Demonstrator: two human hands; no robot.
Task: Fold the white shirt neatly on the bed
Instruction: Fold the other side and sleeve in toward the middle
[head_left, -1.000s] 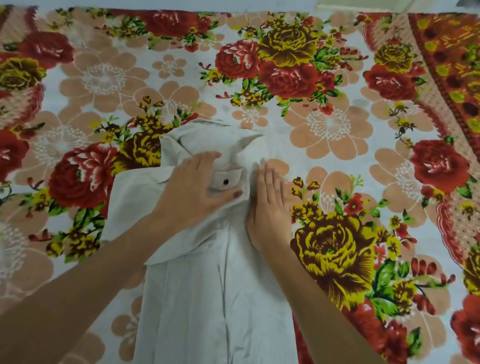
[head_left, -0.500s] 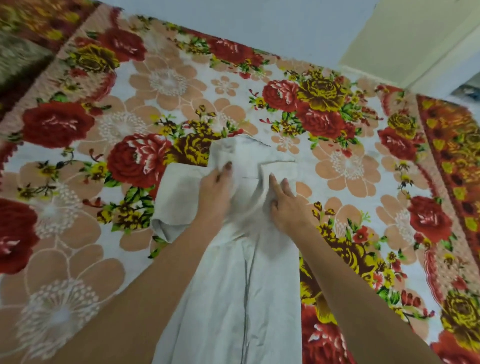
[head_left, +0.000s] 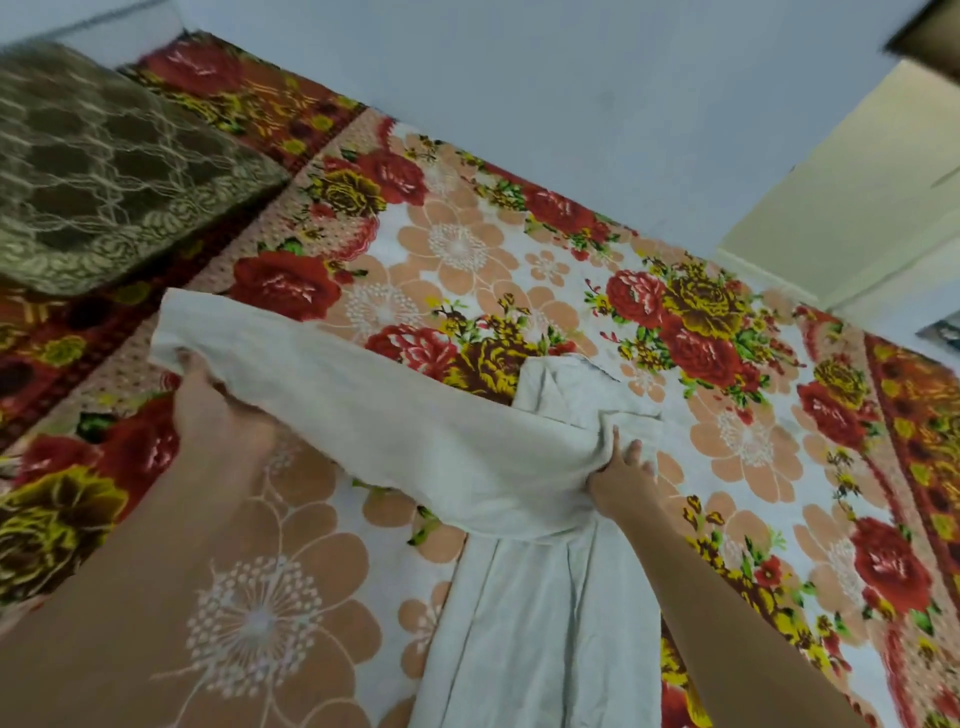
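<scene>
On the floral bedsheet (head_left: 457, 244) lies the white shirt (head_left: 545, 597), its body running lengthwise toward the camera and its collar (head_left: 561, 384) at the far end. One long sleeve (head_left: 363, 410) is drawn out sideways from the shirt's shoulder and lifted off the sheet, stretched between the two hands. At the sleeve's outer end, the left hand (head_left: 218, 410) grips the cuff edge; its fingers curl up into the cloth, and their tips are hidden by the fabric. At the shirt's shoulder, just below the collar, the right hand (head_left: 621, 475) holds a gathered bunch of fabric, with two fingers (head_left: 615, 441) showing nearly straight against the cloth while the rest of the grip is covered. Beyond the sleeve's outer end, a brown patterned pillow (head_left: 104, 182) rests on the sheet.
</scene>
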